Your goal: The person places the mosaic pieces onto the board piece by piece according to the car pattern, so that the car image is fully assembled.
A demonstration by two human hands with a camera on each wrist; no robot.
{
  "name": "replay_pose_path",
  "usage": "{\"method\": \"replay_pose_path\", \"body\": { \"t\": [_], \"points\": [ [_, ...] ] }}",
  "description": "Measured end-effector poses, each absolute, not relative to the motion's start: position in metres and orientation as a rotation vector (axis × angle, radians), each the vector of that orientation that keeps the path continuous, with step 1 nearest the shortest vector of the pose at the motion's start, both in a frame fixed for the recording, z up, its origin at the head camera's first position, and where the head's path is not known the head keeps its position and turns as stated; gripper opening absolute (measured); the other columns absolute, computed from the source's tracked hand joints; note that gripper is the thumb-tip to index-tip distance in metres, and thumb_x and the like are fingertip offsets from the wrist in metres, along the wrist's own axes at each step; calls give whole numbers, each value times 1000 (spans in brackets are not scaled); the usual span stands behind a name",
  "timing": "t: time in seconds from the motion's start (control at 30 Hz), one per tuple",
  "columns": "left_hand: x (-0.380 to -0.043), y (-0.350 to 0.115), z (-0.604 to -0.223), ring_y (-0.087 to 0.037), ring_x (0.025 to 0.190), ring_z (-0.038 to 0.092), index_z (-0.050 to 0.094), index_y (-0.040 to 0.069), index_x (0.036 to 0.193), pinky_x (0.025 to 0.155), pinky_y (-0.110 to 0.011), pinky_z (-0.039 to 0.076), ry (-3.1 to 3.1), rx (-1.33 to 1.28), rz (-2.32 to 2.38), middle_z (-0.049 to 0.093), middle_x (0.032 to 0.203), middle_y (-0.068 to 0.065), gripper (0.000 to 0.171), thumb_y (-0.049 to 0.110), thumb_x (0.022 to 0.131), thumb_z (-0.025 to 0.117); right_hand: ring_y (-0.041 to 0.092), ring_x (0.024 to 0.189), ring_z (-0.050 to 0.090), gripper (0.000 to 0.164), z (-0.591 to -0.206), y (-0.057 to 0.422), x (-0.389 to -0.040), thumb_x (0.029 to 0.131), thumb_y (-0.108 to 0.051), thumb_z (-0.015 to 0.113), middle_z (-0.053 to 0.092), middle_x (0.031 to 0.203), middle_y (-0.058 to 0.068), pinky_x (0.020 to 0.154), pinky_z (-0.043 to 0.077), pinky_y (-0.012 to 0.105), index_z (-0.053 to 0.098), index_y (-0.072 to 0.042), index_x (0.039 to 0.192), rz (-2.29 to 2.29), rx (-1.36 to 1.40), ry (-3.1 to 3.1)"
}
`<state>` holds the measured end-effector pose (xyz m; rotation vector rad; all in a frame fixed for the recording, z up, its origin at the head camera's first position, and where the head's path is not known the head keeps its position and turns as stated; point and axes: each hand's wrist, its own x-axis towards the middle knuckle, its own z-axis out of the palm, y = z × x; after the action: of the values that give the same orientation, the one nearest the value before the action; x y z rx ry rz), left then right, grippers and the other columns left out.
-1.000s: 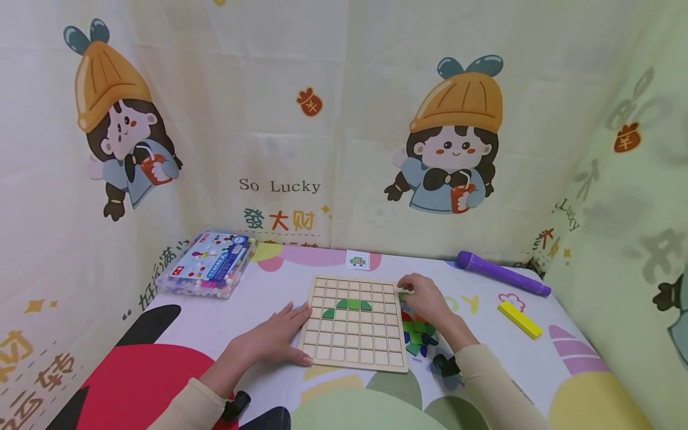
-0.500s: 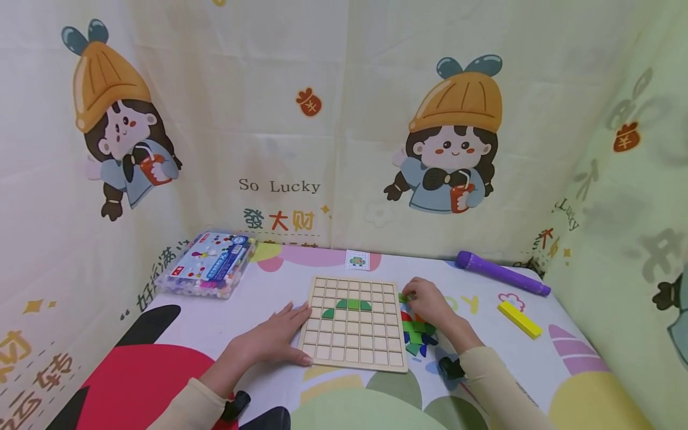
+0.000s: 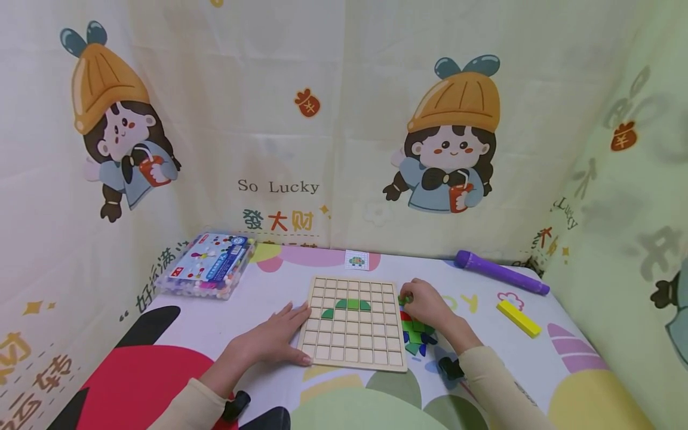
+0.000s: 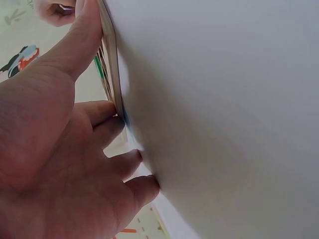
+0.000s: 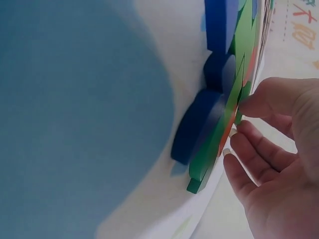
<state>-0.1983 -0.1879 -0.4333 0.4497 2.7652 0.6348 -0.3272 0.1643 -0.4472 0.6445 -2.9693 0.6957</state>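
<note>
A square wooden grid board (image 3: 352, 343) lies on the table. In its upper half, several green tiles (image 3: 353, 304) sit in cells, some with rounded corners. My left hand (image 3: 269, 337) rests at the board's left edge; in the left wrist view its thumb and fingers (image 4: 107, 132) touch the side with fingers extended. Beyond the right edge, my right hand (image 3: 427, 304) pinches a small green tile (image 5: 244, 94) between thumb and index finger, just above a loose pile. That pile of coloured tiles (image 3: 416, 334) holds green, blue and red-orange pieces, partly covered by the hand.
A clear box of small coloured parts (image 3: 206, 266) stands at the back left. A small picture card (image 3: 357, 260) lies behind the board. At the right are a purple microphone-shaped toy (image 3: 502, 273) and a yellow bar (image 3: 519, 318). Printed curtains (image 3: 344, 119) enclose the table.
My right hand has shifted slightly right and towards me, from the board's upper right corner to the pile's far end. The left hand and the tiles on the board stay put.
</note>
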Motion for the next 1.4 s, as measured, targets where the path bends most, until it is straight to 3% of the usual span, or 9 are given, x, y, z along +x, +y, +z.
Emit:
{"method": "replay_pose_path", "body": {
  "t": [0.53,1.17,1.4],
  "points": [
    [-199,-190,-437,-41,154,14,31,9,156,122,-62,19,2772,427,641,27,165,-9,106,54,74,81,16,84,52,22,-442,144,-312,74,0,68,57,90,-2,80,50,34,69,-17,88,817,729,-2885],
    [-198,-187,-436,-39,155,14,31,10,156,122,-61,19,2765,421,630,27,165,-7,106,54,74,81,11,80,50,19,-446,90,-287,79,-1,65,58,90,-5,71,46,25,69,-17,89,770,1075,-2761],
    [-199,-187,-436,-38,155,14,31,11,156,122,-61,20,2762,425,623,26,165,-6,107,56,74,81,9,78,47,23,-443,70,-282,76,-1,62,58,88,-6,69,44,23,71,-17,90,744,1126,-2782]
  ]
}}
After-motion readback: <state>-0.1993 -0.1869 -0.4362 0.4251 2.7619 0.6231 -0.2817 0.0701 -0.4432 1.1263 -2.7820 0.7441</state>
